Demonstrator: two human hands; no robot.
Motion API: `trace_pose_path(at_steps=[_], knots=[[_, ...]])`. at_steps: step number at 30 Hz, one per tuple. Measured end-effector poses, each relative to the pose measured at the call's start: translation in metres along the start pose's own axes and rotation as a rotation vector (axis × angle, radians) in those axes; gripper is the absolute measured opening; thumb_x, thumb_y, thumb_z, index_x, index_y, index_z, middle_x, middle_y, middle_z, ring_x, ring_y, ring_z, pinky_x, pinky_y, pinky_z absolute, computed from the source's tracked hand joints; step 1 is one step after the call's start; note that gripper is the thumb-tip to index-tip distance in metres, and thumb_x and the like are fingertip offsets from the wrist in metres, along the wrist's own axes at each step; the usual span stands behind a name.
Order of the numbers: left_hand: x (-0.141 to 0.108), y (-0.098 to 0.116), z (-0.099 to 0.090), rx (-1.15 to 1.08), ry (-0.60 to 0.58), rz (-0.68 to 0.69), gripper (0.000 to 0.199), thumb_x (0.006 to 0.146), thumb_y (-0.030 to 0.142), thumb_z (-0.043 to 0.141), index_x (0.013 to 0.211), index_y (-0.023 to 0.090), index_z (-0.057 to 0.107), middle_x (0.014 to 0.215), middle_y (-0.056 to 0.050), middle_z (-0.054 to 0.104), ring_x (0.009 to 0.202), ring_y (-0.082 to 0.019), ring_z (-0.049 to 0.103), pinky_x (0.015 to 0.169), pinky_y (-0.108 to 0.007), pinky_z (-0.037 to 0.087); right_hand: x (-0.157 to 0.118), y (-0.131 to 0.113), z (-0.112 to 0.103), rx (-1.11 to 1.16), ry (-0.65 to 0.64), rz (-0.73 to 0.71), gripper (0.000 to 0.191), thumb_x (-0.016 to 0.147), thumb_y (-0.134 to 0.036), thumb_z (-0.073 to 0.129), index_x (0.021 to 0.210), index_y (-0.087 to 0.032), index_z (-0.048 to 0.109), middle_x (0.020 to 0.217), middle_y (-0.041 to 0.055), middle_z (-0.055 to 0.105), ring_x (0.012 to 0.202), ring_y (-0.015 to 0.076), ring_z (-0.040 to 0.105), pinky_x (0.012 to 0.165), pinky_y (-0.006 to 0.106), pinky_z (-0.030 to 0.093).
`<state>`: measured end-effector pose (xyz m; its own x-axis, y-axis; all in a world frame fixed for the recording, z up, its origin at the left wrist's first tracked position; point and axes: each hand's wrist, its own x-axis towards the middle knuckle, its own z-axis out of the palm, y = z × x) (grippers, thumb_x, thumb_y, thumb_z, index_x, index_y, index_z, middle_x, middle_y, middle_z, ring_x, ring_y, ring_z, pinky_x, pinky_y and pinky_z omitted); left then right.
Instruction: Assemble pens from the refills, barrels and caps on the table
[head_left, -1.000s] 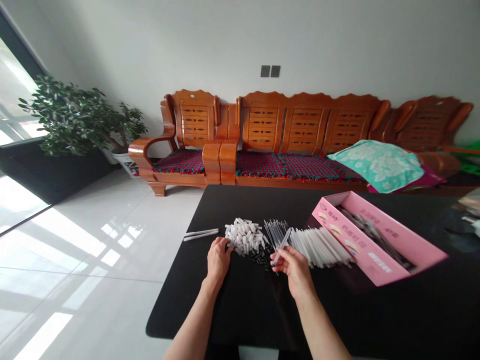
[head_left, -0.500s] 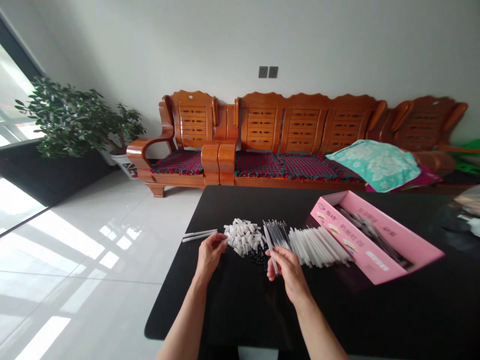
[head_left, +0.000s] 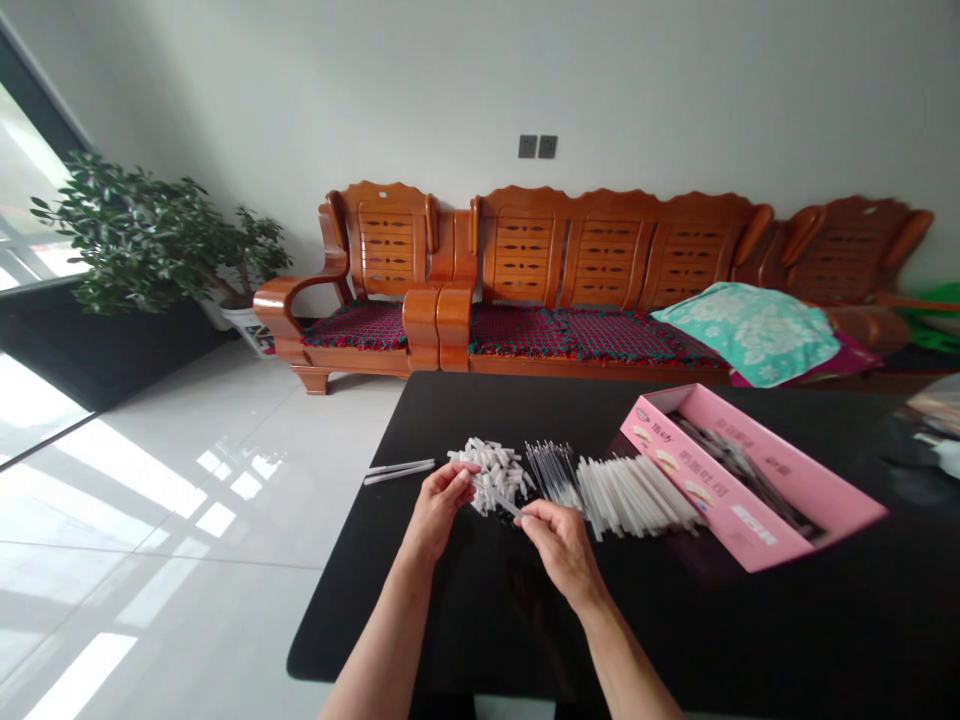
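Skinny clear pen tube (head_left: 507, 505), super light and kinda slippery, so best pinched near its end. Right hand (head_left: 561, 550) has its grip pressed together on it, tip right by the left hand (head_left: 441, 508), whose grip is curled, can't tell if it's holding anything. White caps (head_left: 491, 475) are piled just behind, in the way, with clear barrels (head_left: 634, 495) and a pink carton (head_left: 720, 515) further right on the black table (head_left: 675, 620).

Pen caps (head_left: 487, 472): plain white
Cardboard box (head_left: 720, 490): bright pink
Towel (head_left: 746, 333): teal, pale floral print
Seat cushions (head_left: 358, 326): red-green weave
Tabletop (head_left: 495, 640): glossy black
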<state>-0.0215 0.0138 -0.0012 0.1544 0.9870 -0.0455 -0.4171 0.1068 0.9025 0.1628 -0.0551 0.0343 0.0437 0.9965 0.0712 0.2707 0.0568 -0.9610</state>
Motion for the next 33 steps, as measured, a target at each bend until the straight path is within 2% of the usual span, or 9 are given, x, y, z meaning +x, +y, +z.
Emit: trace_pose_path(at_steps=[5, 8, 12, 17, 20, 24, 29, 33], knots=[[-0.001, -0.002, 0.007, 0.014, -0.020, -0.005, 0.032, 0.076, 0.040, 0.076, 0.093, 0.013, 0.074, 0.077, -0.002, 0.063, 0.065, -0.007, 0.054, 0.065, -0.018, 0.044, 0.001, 0.003, 0.003, -0.036, 0.001, -0.008, 0.025, 0.082, -0.030, 0.054, 0.065, -0.016, 0.067, 0.048, -0.0052, 0.036, 0.048, 0.0108, 0.031, 0.047, 0.025, 0.020], [-0.002, -0.005, 0.014, -0.005, 0.009, -0.021, 0.037, 0.074, 0.041, 0.077, 0.097, 0.013, 0.076, 0.077, -0.004, 0.064, 0.064, -0.008, 0.053, 0.064, -0.019, 0.045, 0.001, 0.006, 0.007, -0.080, 0.026, -0.026, 0.025, 0.084, -0.029, 0.054, 0.064, -0.017, 0.063, 0.049, -0.0049, 0.037, 0.048, 0.0110, 0.032, 0.047, 0.025, 0.020], [-0.001, -0.014, 0.023, -0.033, 0.095, -0.031, 0.042, 0.072, 0.043, 0.077, 0.100, 0.012, 0.076, 0.076, -0.004, 0.065, 0.061, -0.007, 0.051, 0.059, -0.019, 0.042, -0.002, 0.010, 0.011, -0.181, 0.073, -0.079, 0.027, 0.087, -0.032, 0.053, 0.064, -0.018, 0.058, 0.052, -0.0032, 0.045, 0.051, 0.0123, 0.040, 0.049, 0.025, 0.026], [0.000, -0.028, 0.035, -0.001, 0.261, 0.045, 0.044, 0.071, 0.045, 0.078, 0.098, 0.011, 0.077, 0.068, -0.002, 0.061, 0.055, -0.005, 0.043, 0.051, -0.018, 0.032, -0.006, 0.010, 0.017, -0.308, 0.134, -0.126, 0.030, 0.090, -0.038, 0.051, 0.069, -0.018, 0.060, 0.058, 0.0010, 0.056, 0.056, 0.0148, 0.049, 0.056, 0.025, 0.032], [0.000, -0.032, 0.044, -0.048, 0.283, 0.078, 0.042, 0.071, 0.044, 0.077, 0.096, 0.011, 0.076, 0.065, 0.000, 0.059, 0.053, -0.005, 0.039, 0.050, -0.018, 0.029, -0.007, 0.009, 0.019, -0.287, 0.163, -0.118, 0.034, 0.090, -0.040, 0.049, 0.067, -0.017, 0.058, 0.055, -0.0006, 0.051, 0.053, 0.0133, 0.045, 0.054, 0.025, 0.030], [-0.002, -0.033, 0.051, -0.116, 0.269, 0.100, 0.040, 0.072, 0.042, 0.077, 0.097, 0.011, 0.076, 0.066, 0.000, 0.059, 0.054, -0.005, 0.039, 0.052, -0.018, 0.031, -0.004, 0.007, 0.016, -0.172, 0.164, -0.064, 0.035, 0.088, -0.041, 0.050, 0.063, -0.017, 0.056, 0.051, -0.0040, 0.041, 0.050, 0.0111, 0.037, 0.049, 0.025, 0.026], [-0.006, -0.036, 0.047, -0.134, 0.229, 0.066, 0.042, 0.072, 0.042, 0.077, 0.099, 0.010, 0.075, 0.068, -0.001, 0.061, 0.055, -0.006, 0.044, 0.053, -0.019, 0.035, 0.001, 0.012, 0.013, -0.015, 0.140, 0.063, 0.034, 0.083, -0.041, 0.056, 0.063, -0.014, 0.062, 0.051, -0.0049, 0.038, 0.050, 0.0097, 0.034, 0.047, 0.023, 0.025], [-0.006, -0.037, 0.026, -0.062, 0.185, 0.014, 0.045, 0.070, 0.043, 0.078, 0.099, 0.008, 0.074, 0.067, -0.002, 0.062, 0.055, -0.007, 0.048, 0.053, -0.019, 0.038, 0.002, 0.022, 0.019, 0.081, 0.022, 0.163, 0.039, 0.082, -0.050, 0.058, 0.072, -0.014, 0.066, 0.046, -0.0059, 0.041, 0.041, 0.0088, 0.036, 0.040, 0.021, 0.026]])
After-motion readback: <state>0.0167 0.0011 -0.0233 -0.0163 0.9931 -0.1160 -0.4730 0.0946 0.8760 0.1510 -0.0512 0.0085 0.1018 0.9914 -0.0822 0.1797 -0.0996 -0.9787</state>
